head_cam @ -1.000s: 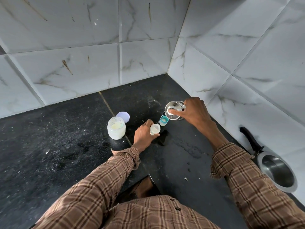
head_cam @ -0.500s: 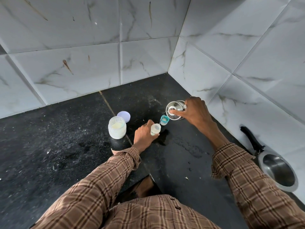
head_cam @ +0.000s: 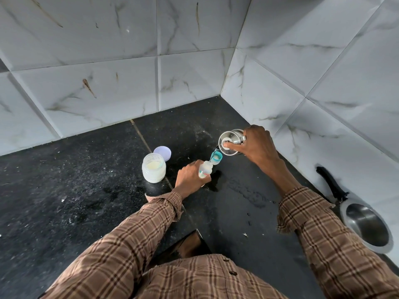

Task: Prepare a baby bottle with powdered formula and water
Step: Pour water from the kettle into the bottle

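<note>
My left hand (head_cam: 190,177) grips a small clear baby bottle (head_cam: 206,167) standing on the black counter, its mouth uncovered. My right hand (head_cam: 257,145) holds a steel kettle (head_cam: 230,141) tilted toward the bottle, one finger pressed on its lid. A thin stream of water runs from the spout down toward the bottle's mouth. The bottle's teal cap ring (head_cam: 216,158) sits on the counter just behind the bottle. An open jar of pale formula powder (head_cam: 153,167) stands to the left, with its lilac lid (head_cam: 162,153) lying behind it.
White marble-look tiled walls (head_cam: 280,87) meet in a corner just behind the kettle. A steel pan with a black handle (head_cam: 367,225) rests at the right edge. A wet patch (head_cam: 246,190) lies on the black counter (head_cam: 64,201) in front of the bottle.
Both hands stay nearly still; the kettle remains tilted over the bottle and water keeps running. The view shifted very slightly.
</note>
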